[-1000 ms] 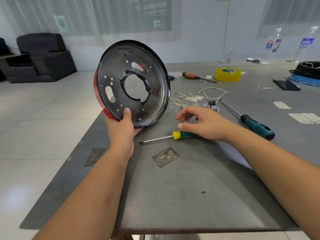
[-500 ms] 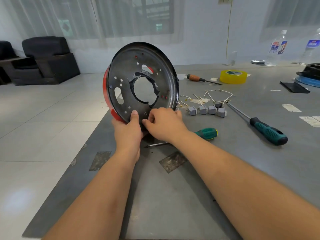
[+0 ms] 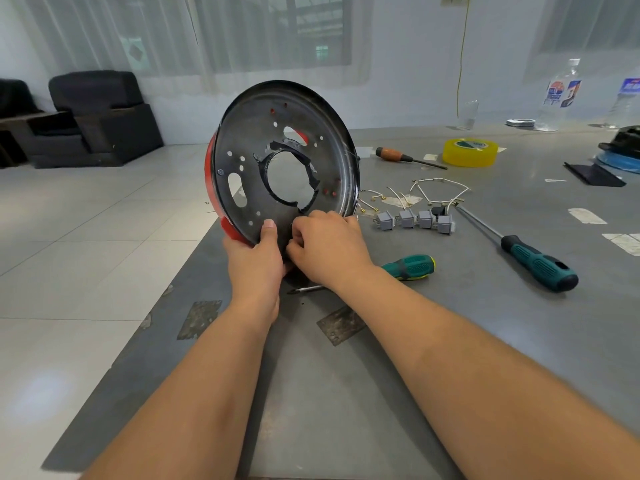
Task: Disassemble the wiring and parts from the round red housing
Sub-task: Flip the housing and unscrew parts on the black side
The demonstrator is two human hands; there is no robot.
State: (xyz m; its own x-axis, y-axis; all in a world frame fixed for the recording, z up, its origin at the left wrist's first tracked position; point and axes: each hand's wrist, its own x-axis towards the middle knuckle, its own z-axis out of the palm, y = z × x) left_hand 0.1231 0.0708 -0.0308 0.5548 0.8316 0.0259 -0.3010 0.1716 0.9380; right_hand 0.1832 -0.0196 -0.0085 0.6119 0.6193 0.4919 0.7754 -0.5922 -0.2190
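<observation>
A: Where's the round red housing (image 3: 242,174)?

B: Stood on edge near the left side of the grey desk (image 3: 450,306), its dark inner face with the big central hole turned toward the camera, the red showing only along the left rim.

A: And who has hold of it?

B: The left hand (image 3: 254,261) grips the bottom rim, thumb pressed flat on the inner face, fingers wrapped behind. The right hand (image 3: 329,244) is just beside it, fingers curled tight against the lower edge of the housing (whether they pinch some small part there I cannot tell, the knuckles hide it).

A: What's lying about?

B: Four small grey switches (image 3: 414,220) in a row to the right of the housing, with loose white wires (image 3: 440,188) behind them. A short green-and-yellow screwdriver (image 3: 408,267) lies under the right wrist, its tip poking out on the near side. A longer teal-handled screwdriver (image 3: 538,261) lies farther right, an orange-handled one (image 3: 394,154) farther back, near a roll of yellow tape (image 3: 470,153). Clear bottles (image 3: 559,95) stand at the far edge.
</observation>
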